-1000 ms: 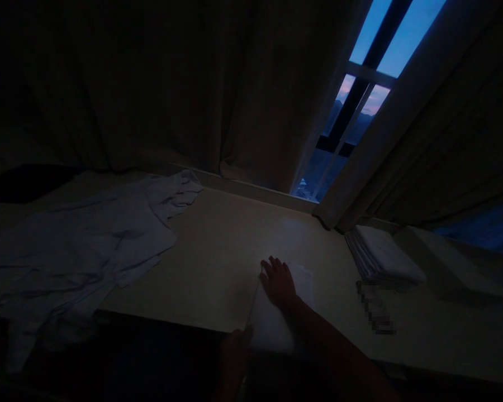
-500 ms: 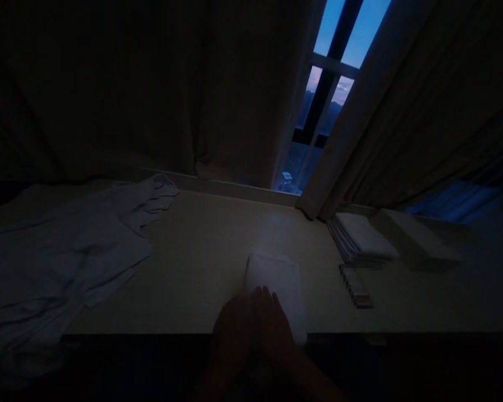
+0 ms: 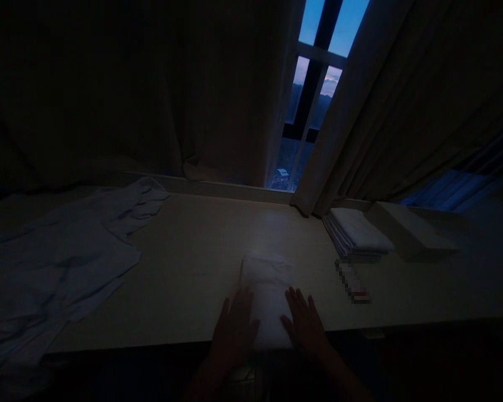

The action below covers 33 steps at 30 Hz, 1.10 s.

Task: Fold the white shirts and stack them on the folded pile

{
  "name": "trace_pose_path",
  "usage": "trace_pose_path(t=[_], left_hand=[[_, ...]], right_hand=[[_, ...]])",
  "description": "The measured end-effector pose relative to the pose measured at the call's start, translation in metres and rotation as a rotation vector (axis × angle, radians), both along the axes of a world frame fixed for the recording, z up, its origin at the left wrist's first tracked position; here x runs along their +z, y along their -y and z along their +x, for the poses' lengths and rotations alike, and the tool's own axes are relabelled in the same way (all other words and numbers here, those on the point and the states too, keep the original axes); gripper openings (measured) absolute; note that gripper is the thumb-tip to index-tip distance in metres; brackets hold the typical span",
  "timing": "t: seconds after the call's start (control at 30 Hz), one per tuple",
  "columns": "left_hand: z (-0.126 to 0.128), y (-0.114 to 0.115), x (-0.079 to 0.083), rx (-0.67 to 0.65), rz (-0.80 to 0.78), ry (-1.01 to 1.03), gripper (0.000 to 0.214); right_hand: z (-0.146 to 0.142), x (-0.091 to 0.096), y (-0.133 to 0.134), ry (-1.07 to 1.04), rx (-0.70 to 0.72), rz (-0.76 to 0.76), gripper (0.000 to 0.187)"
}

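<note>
In dim light a folded white cloth point(image 3: 265, 279) lies at the near edge of a pale table point(image 3: 205, 251). My left hand point(image 3: 233, 329) rests flat on the cloth's near left side, fingers stretched out. My right hand point(image 3: 304, 321) lies flat on its near right side, fingers spread. Neither hand grips anything.
A rumpled white garment point(image 3: 67, 257) spreads over the table's left part. A stack of folded white cloths point(image 3: 356, 231) and a pale box point(image 3: 411, 230) sit at the right. Dark curtains point(image 3: 218, 95) frame a narrow window gap point(image 3: 308, 95) behind the table.
My right hand slid from the cloth's far end back to its near edge. My left hand came up onto the cloth. The hands then parted to either side; the view shifted.
</note>
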<state>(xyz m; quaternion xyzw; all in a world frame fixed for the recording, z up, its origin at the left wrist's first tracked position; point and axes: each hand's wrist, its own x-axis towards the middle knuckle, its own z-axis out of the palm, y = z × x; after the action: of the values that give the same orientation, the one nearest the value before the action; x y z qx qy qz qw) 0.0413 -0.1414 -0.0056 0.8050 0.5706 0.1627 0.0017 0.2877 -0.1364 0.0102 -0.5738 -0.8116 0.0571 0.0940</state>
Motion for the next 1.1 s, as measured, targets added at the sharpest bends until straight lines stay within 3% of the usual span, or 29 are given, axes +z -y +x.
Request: trace_pose_path(t=[0.1,0.2,0.33,0.53,0.73,0.83,0.93,1.0,1.1], left_hand=[[0.012,-0.023,0.019,-0.023,0.012,-0.015,0.052],[0.022,-0.058,0.037,-0.077,0.035,-0.016,0.05],[0.02,-0.091,0.032,-0.042,0.023,-0.008,0.051],[0.013,-0.093,0.005,0.053,0.056,0.039,0.058],[0.018,-0.094,0.019,0.097,-0.013,0.145,0.057],[0.004,-0.072,0.021,0.224,-0.092,0.335,0.061],[-0.012,-0.024,0.009,0.41,-0.111,0.561,0.06],[-0.016,0.014,0.0,0.509,-0.152,0.682,0.056],[-0.011,0.054,-0.004,0.588,-0.278,0.905,0.057]], right_hand=[[-0.005,0.017,-0.019,-0.001,0.044,0.06,0.059],[-0.034,0.031,-0.053,-0.035,0.086,0.12,0.054],[-0.06,0.021,-0.094,-0.05,0.096,0.075,0.051],[-0.044,-0.008,-0.112,-0.064,-0.056,0.053,0.062],[-0.041,0.007,-0.115,-0.082,-0.064,-0.024,0.062],[-0.025,0.009,-0.09,-0.16,-0.132,0.058,0.062],[0.002,-0.004,-0.039,-0.335,-0.311,0.136,0.065],[0.014,-0.013,0.0,-0.468,-0.433,0.115,0.065],[0.013,-0.02,0.043,-0.619,-0.501,0.004,0.057]])
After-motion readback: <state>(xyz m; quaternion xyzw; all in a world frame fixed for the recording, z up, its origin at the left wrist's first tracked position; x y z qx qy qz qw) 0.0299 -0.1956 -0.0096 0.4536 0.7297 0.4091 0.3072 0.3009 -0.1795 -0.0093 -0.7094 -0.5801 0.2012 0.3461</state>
